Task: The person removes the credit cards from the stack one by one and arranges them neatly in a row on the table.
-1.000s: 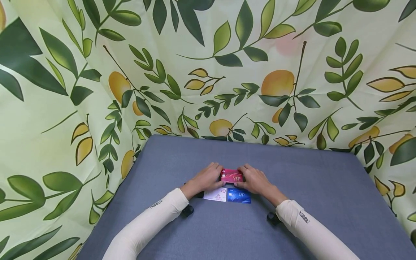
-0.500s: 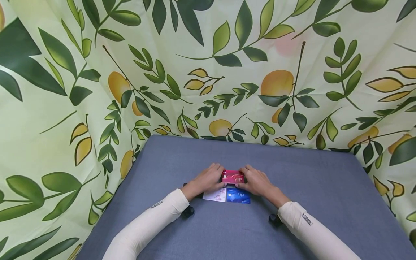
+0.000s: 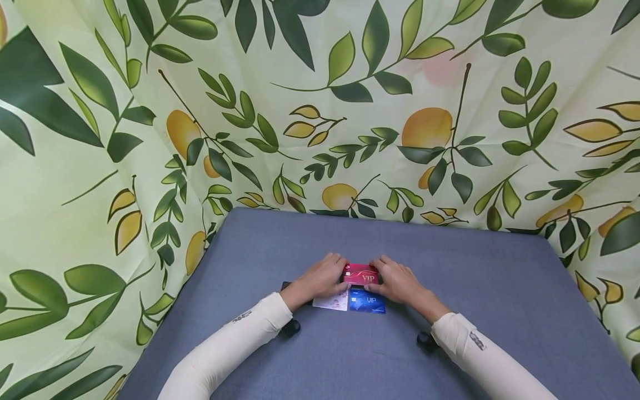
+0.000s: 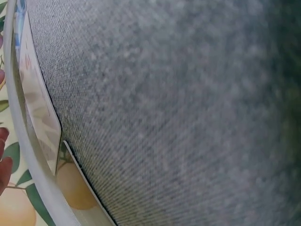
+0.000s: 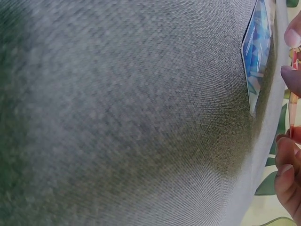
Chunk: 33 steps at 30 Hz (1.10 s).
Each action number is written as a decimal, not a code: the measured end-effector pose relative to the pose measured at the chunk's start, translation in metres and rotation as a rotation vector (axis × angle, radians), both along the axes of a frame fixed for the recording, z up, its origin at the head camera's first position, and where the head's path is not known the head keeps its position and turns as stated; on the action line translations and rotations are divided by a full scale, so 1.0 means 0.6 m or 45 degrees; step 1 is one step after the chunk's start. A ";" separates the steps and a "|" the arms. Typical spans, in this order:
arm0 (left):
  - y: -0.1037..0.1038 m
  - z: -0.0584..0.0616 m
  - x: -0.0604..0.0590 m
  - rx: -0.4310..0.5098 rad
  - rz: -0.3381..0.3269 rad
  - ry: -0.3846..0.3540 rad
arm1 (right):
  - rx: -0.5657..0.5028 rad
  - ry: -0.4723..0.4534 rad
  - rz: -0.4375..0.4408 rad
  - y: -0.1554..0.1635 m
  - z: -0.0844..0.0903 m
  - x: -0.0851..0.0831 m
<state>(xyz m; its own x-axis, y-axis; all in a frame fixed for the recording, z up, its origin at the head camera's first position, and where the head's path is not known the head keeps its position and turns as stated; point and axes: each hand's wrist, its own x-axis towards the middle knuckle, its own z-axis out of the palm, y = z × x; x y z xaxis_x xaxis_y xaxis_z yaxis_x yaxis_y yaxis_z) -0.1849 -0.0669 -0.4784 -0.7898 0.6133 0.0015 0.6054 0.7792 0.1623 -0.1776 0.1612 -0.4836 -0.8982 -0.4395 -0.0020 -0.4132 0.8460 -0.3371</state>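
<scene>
A red card lettered VIP is held flat between both hands in the head view. My left hand pinches its left end, and my right hand pinches its right end. The right wrist view shows the red card edge-on between the fingertips, raised off the table. Just nearer to me lie a white card with pink flowers and a blue VIP card, side by side. The left thumb overlaps the white card's upper edge. In the left wrist view only some fingertips show at the left edge.
A dark flat object lies partly hidden under the left wrist; its glossy face reflects the fabric. Black wrist cameras sit under both sleeves. Grey cloth covers the table, and leaf-printed fabric hangs behind and at the sides.
The red card and both hands have shifted slightly right and a little toward me. The white and blue cards have stayed in place.
</scene>
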 end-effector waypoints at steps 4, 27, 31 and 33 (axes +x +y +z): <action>0.002 -0.002 0.001 0.003 -0.009 0.010 | -0.001 0.002 0.004 0.003 0.000 0.002; 0.015 0.002 0.011 -0.003 -0.005 0.010 | 0.015 0.019 -0.006 0.014 0.004 0.012; 0.018 0.000 0.012 -0.003 -0.001 -0.003 | 0.009 0.024 -0.007 0.018 0.002 0.014; 0.019 -0.001 0.013 0.003 -0.003 -0.004 | 0.006 0.024 -0.006 0.020 0.002 0.015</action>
<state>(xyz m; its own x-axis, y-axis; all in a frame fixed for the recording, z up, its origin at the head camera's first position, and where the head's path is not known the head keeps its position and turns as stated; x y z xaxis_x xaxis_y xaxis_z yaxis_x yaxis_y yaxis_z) -0.1770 -0.0553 -0.4789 -0.7885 0.6150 0.0007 0.6066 0.7775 0.1659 -0.1683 0.1732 -0.4825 -0.9000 -0.4356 0.0124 -0.4156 0.8494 -0.3252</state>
